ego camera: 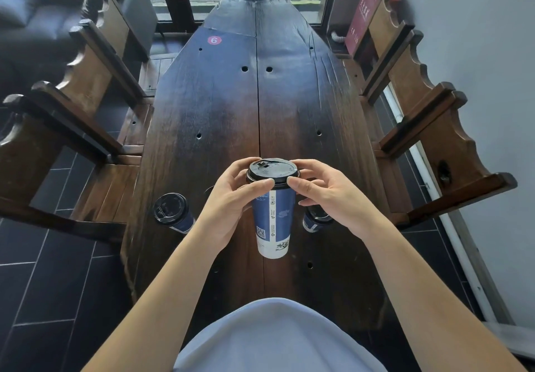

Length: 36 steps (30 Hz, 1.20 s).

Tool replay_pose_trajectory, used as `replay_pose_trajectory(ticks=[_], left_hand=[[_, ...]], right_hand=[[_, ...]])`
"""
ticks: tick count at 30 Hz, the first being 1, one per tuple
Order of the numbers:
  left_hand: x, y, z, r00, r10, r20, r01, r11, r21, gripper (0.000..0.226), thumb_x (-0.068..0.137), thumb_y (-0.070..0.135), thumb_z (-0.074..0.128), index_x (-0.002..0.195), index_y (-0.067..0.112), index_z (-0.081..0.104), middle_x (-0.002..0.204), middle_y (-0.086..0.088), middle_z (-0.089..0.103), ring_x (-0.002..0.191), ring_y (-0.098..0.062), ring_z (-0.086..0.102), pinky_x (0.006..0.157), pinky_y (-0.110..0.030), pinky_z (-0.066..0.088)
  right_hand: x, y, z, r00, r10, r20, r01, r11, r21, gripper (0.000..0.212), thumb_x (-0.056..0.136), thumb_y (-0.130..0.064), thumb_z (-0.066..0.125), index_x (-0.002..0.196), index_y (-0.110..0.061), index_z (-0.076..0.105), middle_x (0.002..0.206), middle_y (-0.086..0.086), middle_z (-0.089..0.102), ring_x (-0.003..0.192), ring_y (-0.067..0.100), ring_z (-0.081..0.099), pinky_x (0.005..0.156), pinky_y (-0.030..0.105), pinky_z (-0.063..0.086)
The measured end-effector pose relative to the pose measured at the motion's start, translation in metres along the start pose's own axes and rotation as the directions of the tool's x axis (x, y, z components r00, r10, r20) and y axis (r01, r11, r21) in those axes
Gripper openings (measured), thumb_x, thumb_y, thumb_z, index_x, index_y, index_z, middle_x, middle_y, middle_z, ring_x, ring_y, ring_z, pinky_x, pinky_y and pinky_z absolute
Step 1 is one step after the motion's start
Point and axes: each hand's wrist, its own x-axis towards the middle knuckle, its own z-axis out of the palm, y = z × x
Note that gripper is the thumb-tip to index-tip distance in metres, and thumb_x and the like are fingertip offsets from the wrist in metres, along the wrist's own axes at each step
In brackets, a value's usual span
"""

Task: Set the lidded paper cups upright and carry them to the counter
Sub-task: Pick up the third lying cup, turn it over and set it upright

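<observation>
- We hold the tall blue-and-white paper cup with the black plastic lid (271,198) upright over the near end of the dark wooden surface (231,105), on its centre seam.
- Our left hand (231,200) and right hand (330,195) each pinch the lid rim, thumb in front and curled fingers (246,166) behind; whether the base touches the wood we cannot tell.
- To do this step well, we judge it safer to shift one hand down onto the paper wall, since a lid gripped alone may pop off.
- A second blue lidded cup (173,212) sits near the left edge, apparently tilted; a third cup (315,219) lies partly hidden under our right hand.
- We should keep the cup vertical and avoid squeezing it.
</observation>
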Motion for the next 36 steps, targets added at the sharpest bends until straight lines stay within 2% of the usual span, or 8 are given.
replay_pose_trajectory(ticks=[7, 13, 17, 22, 24, 30, 33, 36], left_hand=[[0.011, -0.012, -0.003, 0.997, -0.07, 0.013, 0.069, 0.995, 0.074, 0.069, 0.074, 0.034, 0.083, 0.137, 0.025, 0.056, 0.134, 0.002, 0.068, 0.124, -0.02, 0.065, 0.102, -0.038, 0.057], [0.028, -0.024, -0.007, 0.996, -0.093, 0.015, 0.086, 0.963, 0.257, 0.061, 0.089, 0.019, 0.081, 0.143, 0.027, 0.056, 0.132, 0.005, 0.068, 0.117, -0.013, 0.067, 0.081, -0.019, 0.058], [0.045, -0.037, -0.008, 0.995, -0.095, 0.014, 0.082, 0.915, 0.395, 0.069, 0.086, 0.018, 0.084, 0.147, 0.025, 0.052, 0.127, 0.011, 0.065, 0.117, -0.012, 0.066, 0.082, -0.012, 0.058], [0.069, -0.063, -0.015, 0.992, -0.118, 0.034, 0.081, 0.837, 0.541, 0.077, 0.085, 0.023, 0.086, 0.151, 0.027, 0.047, 0.145, 0.009, 0.059, 0.13, -0.016, 0.059, 0.109, -0.037, 0.053], [0.076, -0.072, -0.017, 0.994, -0.103, 0.032, 0.066, 0.817, 0.573, 0.077, 0.083, 0.022, 0.087, 0.149, 0.026, 0.049, 0.144, 0.008, 0.06, 0.131, -0.014, 0.058, 0.113, -0.042, 0.05], [0.089, -0.1, -0.014, 0.999, -0.04, -0.025, 0.047, 0.79, 0.612, 0.072, 0.08, 0.021, 0.09, 0.142, 0.025, 0.054, 0.137, 0.008, 0.063, 0.129, -0.011, 0.057, 0.115, -0.041, 0.047], [0.091, -0.11, -0.01, 0.997, -0.03, -0.074, 0.069, 0.779, 0.624, 0.071, 0.084, 0.02, 0.087, 0.146, 0.02, 0.052, 0.143, 0.003, 0.06, 0.133, -0.013, 0.055, 0.118, -0.035, 0.044], [0.093, -0.12, -0.011, 0.995, -0.029, -0.096, 0.083, 0.78, 0.621, 0.07, 0.085, 0.02, 0.087, 0.145, 0.02, 0.052, 0.143, 0.001, 0.059, 0.134, -0.014, 0.054, 0.118, -0.035, 0.043]], right_hand=[[0.014, 0.012, -0.002, 0.999, 0.028, 0.025, -0.027, 0.999, -0.023, 0.061, 0.077, -0.057, 0.067, 0.135, -0.039, 0.056, 0.124, -0.011, 0.068, 0.109, 0.008, 0.068, 0.082, 0.022, 0.061], [0.034, 0.03, 0.001, 0.997, 0.08, 0.015, -0.079, 0.995, -0.065, 0.048, 0.09, -0.042, 0.072, 0.135, -0.035, 0.057, 0.117, -0.018, 0.068, 0.105, 0.0, 0.066, 0.077, 0.013, 0.056], [0.052, 0.045, 0.003, 0.992, 0.124, 0.023, -0.12, 0.984, -0.134, 0.049, 0.091, -0.034, 0.074, 0.137, -0.034, 0.056, 0.121, -0.017, 0.065, 0.103, -0.002, 0.061, 0.075, 0.009, 0.049], [0.074, 0.067, 0.005, 0.984, 0.17, 0.055, -0.158, 0.971, -0.179, 0.064, 0.089, -0.025, 0.078, 0.147, -0.028, 0.049, 0.139, -0.007, 0.063, 0.12, 0.009, 0.06, 0.082, 0.006, 0.043], [0.083, 0.075, 0.009, 0.98, 0.186, 0.076, -0.167, 0.964, -0.206, 0.072, 0.087, -0.023, 0.081, 0.15, -0.027, 0.046, 0.142, -0.005, 0.061, 0.127, 0.013, 0.06, 0.092, 0.014, 0.046], [0.111, 0.102, 0.02, 0.975, 0.187, 0.119, -0.153, 0.958, -0.244, 0.073, 0.081, -0.019, 0.086, 0.143, -0.028, 0.049, 0.135, -0.009, 0.064, 0.122, 0.01, 0.062, 0.09, 0.002, 0.042], [0.121, 0.113, 0.027, 0.972, 0.184, 0.147, -0.142, 0.956, -0.257, 0.073, 0.082, -0.016, 0.085, 0.143, -0.027, 0.048, 0.136, -0.008, 0.063, 0.121, 0.008, 0.06, 0.101, 0.015, 0.046], [0.129, 0.124, 0.032, 0.971, 0.187, 0.151, -0.137, 0.947, -0.289, 0.073, 0.082, -0.018, 0.085, 0.144, -0.028, 0.047, 0.139, -0.009, 0.061, 0.122, 0.006, 0.057, 0.1, 0.015, 0.043]])
